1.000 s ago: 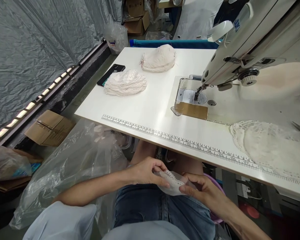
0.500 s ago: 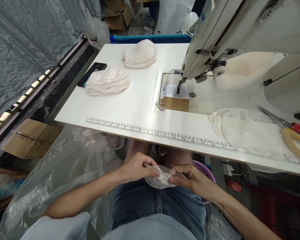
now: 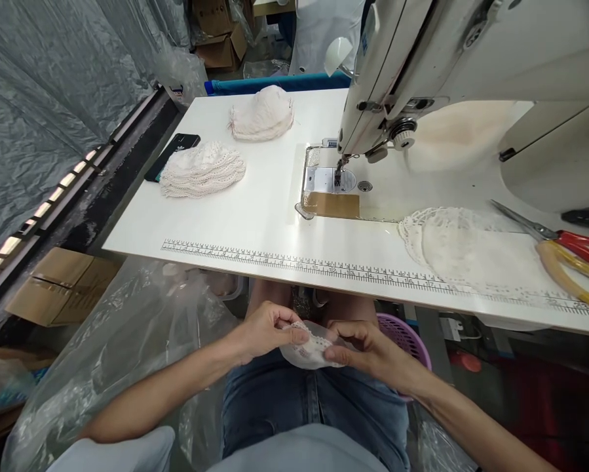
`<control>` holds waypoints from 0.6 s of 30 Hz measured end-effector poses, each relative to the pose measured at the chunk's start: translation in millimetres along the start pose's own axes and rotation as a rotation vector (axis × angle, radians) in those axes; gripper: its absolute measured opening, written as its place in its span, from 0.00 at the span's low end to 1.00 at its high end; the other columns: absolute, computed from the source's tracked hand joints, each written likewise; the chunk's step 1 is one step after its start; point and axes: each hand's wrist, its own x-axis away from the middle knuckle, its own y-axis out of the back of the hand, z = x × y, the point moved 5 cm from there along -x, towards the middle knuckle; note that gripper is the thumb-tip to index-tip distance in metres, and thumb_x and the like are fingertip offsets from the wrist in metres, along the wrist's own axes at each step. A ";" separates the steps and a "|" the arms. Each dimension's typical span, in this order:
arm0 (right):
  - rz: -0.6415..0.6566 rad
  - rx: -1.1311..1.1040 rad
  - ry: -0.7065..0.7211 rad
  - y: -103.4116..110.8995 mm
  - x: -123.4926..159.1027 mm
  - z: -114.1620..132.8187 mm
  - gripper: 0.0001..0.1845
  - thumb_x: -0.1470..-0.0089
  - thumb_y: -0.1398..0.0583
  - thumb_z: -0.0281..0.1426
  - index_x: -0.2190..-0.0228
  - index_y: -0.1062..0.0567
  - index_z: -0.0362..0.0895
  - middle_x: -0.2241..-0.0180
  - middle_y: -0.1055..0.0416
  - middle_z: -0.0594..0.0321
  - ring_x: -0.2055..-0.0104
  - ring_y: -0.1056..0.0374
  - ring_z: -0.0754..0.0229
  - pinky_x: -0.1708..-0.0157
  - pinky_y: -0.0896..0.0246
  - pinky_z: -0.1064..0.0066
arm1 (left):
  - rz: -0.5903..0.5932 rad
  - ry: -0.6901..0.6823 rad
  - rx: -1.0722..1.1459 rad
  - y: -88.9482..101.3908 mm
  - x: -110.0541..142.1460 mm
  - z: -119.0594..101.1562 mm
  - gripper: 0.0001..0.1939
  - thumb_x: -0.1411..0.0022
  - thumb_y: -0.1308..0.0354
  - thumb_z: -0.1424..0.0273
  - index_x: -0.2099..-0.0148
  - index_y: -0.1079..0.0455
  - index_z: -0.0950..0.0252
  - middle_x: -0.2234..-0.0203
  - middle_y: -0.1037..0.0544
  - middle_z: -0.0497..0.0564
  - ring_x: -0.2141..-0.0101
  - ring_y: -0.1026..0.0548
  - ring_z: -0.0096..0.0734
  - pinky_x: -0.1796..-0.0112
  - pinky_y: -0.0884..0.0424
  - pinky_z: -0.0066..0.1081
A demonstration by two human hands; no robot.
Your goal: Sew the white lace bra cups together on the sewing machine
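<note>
Over my lap, just below the table edge, I hold a small piece of white lace-trimmed fabric. My left hand pinches its lace edge between thumb and fingers. On the other side, my right hand grips the same piece, thumb on top. Part of the fabric is hidden behind my fingers. On the white table above, a stack of lace-edged pieces lies partly over a black phone. A second pale stack sits farther back.
A sewing machine stands on the right, its presser foot over the metal plate. Flat lace pieces and red-handled scissors lie at the right, beside a yellow tape roll. A purple basket is under the table.
The view has shifted slightly, so table and machine appear a little farther left. Both hands keep hold of the lace-trimmed fabric, with hardly any change in grip.
</note>
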 end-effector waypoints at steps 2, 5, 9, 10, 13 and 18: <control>-0.006 -0.019 -0.014 -0.9 -0.7 0.8 0.15 0.48 0.40 0.41 0.74 0.28 0.41 0.76 0.40 0.67 0.73 0.46 0.65 0.73 0.52 0.74 | -0.007 -0.007 -0.006 1.0 0.2 -0.4 0.19 0.56 0.33 0.58 0.70 0.26 0.71 0.79 0.26 0.49 0.77 0.33 0.23 0.74 0.39 0.23; 0.013 -0.024 -0.030 -2.6 -1.7 4.0 0.16 0.48 0.40 0.42 0.74 0.28 0.41 0.77 0.42 0.68 0.74 0.48 0.66 0.75 0.54 0.74 | 0.046 -0.028 -0.011 -2.2 -0.6 -2.5 0.16 0.56 0.32 0.62 0.69 0.25 0.70 0.78 0.26 0.48 0.75 0.32 0.24 0.72 0.38 0.23; 0.029 -0.015 -0.024 -2.0 -3.2 7.1 0.16 0.48 0.40 0.43 0.74 0.27 0.42 0.77 0.41 0.68 0.74 0.47 0.66 0.74 0.52 0.74 | 0.084 -0.072 -0.051 -7.6 -4.2 -6.7 0.15 0.60 0.31 0.66 0.69 0.25 0.69 0.77 0.25 0.47 0.74 0.31 0.25 0.71 0.37 0.24; 0.034 -0.014 -0.027 -1.2 -3.1 6.4 0.16 0.48 0.40 0.43 0.73 0.26 0.42 0.77 0.39 0.67 0.74 0.45 0.66 0.74 0.51 0.74 | 0.072 -0.078 -0.061 -7.5 -5.0 -7.2 0.14 0.60 0.31 0.66 0.70 0.25 0.69 0.78 0.26 0.47 0.75 0.31 0.25 0.72 0.37 0.24; 0.087 0.011 -0.032 1.2 -0.6 2.3 0.14 0.49 0.39 0.42 0.71 0.25 0.42 0.74 0.36 0.66 0.71 0.42 0.64 0.71 0.48 0.74 | 0.074 -0.058 -0.040 -6.4 -5.7 -6.4 0.13 0.58 0.32 0.65 0.73 0.25 0.69 0.80 0.26 0.48 0.76 0.30 0.26 0.72 0.36 0.25; 0.144 0.038 -0.030 5.2 4.3 -2.8 0.12 0.49 0.39 0.40 0.70 0.25 0.43 0.71 0.33 0.65 0.69 0.39 0.63 0.68 0.46 0.73 | 0.110 -0.007 0.030 -2.0 -2.2 -5.5 0.13 0.59 0.31 0.67 0.73 0.28 0.69 0.79 0.25 0.46 0.75 0.30 0.23 0.71 0.36 0.23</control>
